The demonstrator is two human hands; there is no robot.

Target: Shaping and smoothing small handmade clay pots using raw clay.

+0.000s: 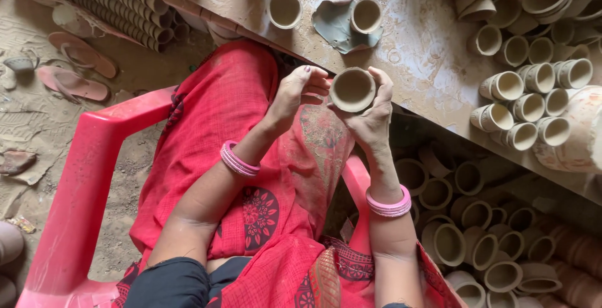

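Head view: I sat in one red chair (pixel 81 182) at a dusty table (pixel 426 51). My right hand (pixel 373 117) curled closed round one clay cup (pixel 352 89), mouth facing me. My left hand (pixel 298 92), fingers bent, touched its left rim. Two cups (pixel 285 9) stood just beyond; too many to count elsewhere.

cup (pixel 352 89) between both hands | table (pixel 426 45) behind | chair (pixel 88 176) beneath
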